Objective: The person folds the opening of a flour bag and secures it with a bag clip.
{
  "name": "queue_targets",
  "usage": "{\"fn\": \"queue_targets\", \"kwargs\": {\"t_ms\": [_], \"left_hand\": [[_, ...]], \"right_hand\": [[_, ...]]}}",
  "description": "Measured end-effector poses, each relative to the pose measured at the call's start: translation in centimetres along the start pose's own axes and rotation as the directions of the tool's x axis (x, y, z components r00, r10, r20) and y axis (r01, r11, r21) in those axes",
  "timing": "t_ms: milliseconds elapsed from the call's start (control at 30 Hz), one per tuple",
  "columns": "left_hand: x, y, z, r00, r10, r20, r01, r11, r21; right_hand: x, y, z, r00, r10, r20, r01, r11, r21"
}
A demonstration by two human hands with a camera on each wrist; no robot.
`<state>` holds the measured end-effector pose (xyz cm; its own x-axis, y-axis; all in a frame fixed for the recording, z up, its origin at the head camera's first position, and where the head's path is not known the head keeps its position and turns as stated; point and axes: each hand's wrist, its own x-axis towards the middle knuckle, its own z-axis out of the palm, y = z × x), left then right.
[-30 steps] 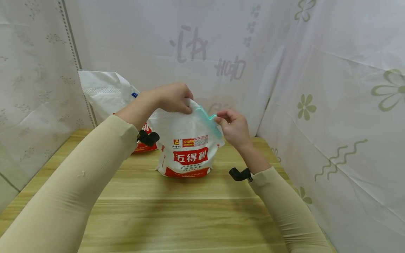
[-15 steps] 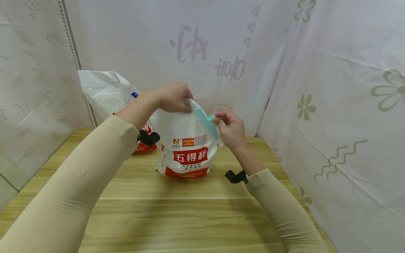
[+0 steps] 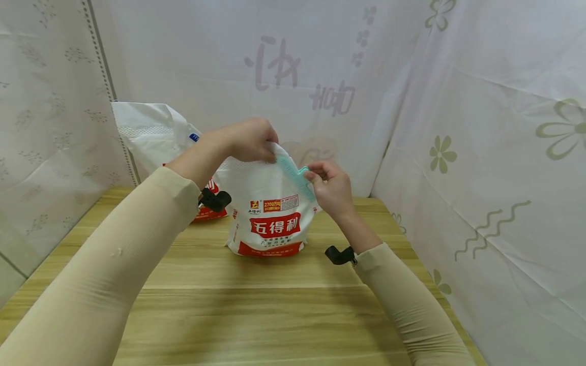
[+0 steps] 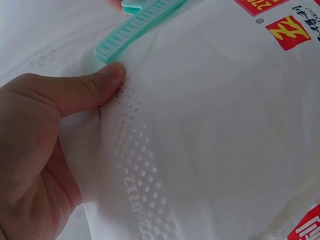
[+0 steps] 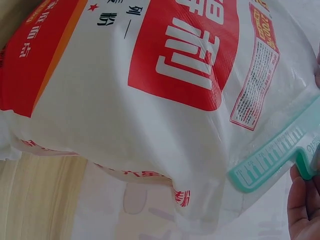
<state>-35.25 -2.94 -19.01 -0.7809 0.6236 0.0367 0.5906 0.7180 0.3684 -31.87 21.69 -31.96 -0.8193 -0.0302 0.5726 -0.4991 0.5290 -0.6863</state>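
A white-and-red flour bag (image 3: 256,185) stands on the wooden table. My left hand (image 3: 254,140) pinches its top edge between thumb and fingers, and the left wrist view shows the thumb (image 4: 92,90) pressed on the dotted band. A teal bag clip (image 3: 293,175) lies slantwise along the bag's upper right edge, one end close to the left thumb. My right hand (image 3: 333,188) pinches the clip's small handle. In the right wrist view the clip (image 5: 270,162) lies across the bag's top, with its lower end near the corner; only part of the right hand (image 5: 302,205) appears there.
A second white-and-red bag (image 3: 151,129) stands behind on the left, partly hidden by the left forearm. The wooden table (image 3: 256,315) stretches in front. Patterned white curtains (image 3: 485,168) hang at the back and both sides. Black camera mounts (image 3: 340,255) sit at the wrists.
My right hand has moved a little to the left with the clip, whose upper end is now closer to the left thumb. The left hand stays in place on the bag's edge.
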Motion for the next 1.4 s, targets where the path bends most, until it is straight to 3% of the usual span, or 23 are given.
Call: {"fn": "queue_targets", "kwargs": {"t_ms": [367, 600, 700, 800, 900, 1033, 1167, 1400], "left_hand": [[-0.1, 0.1, 0.0, 1.0, -0.031, -0.006, 0.031, 0.999, 0.009], [0.0, -0.1, -0.2, 0.999, 0.024, -0.028, -0.024, 1.0, -0.012], [0.0, -0.1, -0.2, 0.998, 0.054, -0.042, -0.055, 0.998, -0.032], [0.1, 0.0, -0.2, 0.995, 0.079, -0.057, -0.081, 0.996, -0.036], [0.1, 0.1, -0.2, 0.994, 0.082, -0.072, -0.085, 0.996, -0.038], [0.4, 0.2, 0.1, 0.99, 0.077, -0.115, -0.082, 0.996, -0.04], [0.7, 0.4, 0.5, 0.984, 0.061, -0.166, -0.067, 0.997, -0.031], [1.2, 0.4, 0.8, 0.979, -0.001, -0.203, -0.007, 0.999, -0.035]], "right_hand": [[0.3, 0.8, -0.6, 0.994, -0.019, 0.105, 0.016, 0.999, 0.034], [-0.2, 2.8, -2.8, 0.978, 0.094, 0.184, -0.112, 0.989, 0.092], [-1.2, 4.4, -3.7, 0.961, 0.168, 0.22, -0.189, 0.979, 0.078], [-2.3, 5.9, -4.1, 0.926, 0.244, 0.289, -0.261, 0.965, 0.023], [-3.0, 7.0, -4.1, 0.906, 0.26, 0.334, -0.271, 0.963, -0.014], [-3.3, 7.5, -3.4, 0.926, 0.225, 0.303, -0.22, 0.974, -0.053], [-3.5, 7.6, -2.4, 0.936, 0.252, 0.247, -0.238, 0.968, -0.082], [-3.6, 8.0, -1.2, 0.929, 0.292, 0.228, -0.305, 0.952, 0.022]]}}
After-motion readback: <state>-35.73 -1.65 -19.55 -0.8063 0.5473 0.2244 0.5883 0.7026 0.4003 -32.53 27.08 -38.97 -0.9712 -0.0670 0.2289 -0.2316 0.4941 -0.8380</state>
